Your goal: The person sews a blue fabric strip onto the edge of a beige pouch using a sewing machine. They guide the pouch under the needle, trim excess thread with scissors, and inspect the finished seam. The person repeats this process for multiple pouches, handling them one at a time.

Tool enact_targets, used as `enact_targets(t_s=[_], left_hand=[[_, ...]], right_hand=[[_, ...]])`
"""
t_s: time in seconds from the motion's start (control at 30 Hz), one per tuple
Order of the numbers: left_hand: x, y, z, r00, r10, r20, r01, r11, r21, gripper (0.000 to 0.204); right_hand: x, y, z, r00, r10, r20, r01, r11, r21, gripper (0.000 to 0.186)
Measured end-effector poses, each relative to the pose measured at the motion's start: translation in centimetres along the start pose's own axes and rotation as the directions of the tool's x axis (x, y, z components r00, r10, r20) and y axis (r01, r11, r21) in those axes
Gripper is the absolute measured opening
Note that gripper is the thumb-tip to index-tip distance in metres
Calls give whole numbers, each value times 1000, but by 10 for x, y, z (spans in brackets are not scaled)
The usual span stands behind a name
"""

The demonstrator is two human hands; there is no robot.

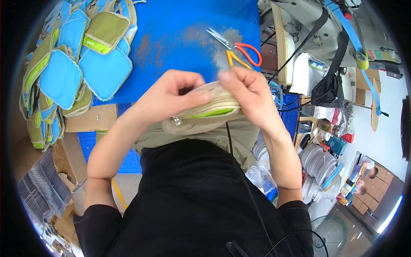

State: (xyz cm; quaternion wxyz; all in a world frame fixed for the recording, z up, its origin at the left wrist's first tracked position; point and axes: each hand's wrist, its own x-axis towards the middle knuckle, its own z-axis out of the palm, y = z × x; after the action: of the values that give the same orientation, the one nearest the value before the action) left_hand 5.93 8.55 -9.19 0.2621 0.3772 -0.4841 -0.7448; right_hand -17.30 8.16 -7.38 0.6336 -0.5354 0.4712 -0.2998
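While held above the blue tabletop point(180, 25):
Pouch point(209, 112): soft, light, beige with a green zip line; between both hands, over the lap.
Left hand point(173, 92): pinched shut on its top edge.
Right hand point(246, 92): clamped on its right end.
Grip advised: stitched rim.
Scissors point(235, 47): beyond, untouched.

Both forearms come up bare from black sleeves, elbows out wide and wrists bent inward so the hands meet in front of the chest. The left hand point(173, 92) is curled with knuckles up, thumb stretched toward the other. The right hand point(247, 92) mirrors it, fingers folded down in a closed pinching grip, fingertips nearly touching the left's.
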Motion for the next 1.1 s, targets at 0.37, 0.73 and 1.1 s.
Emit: enact_targets(t_s=[0.37,0.73,1.1], left_hand=[[-24,-83,2,924,29,-380,12,994,105,31],[-38,-111,-11,964,-105,-243,-45,840,-541,38],[-46,-47,28,995,9,-96,-82,607,-791,40]], right_hand=[[-14,26,0,943,183,-279,79,692,718,43],[-18,16,6,907,268,-325,56,687,725,43],[-11,106,-45,952,290,-95,13,272,962,46]])
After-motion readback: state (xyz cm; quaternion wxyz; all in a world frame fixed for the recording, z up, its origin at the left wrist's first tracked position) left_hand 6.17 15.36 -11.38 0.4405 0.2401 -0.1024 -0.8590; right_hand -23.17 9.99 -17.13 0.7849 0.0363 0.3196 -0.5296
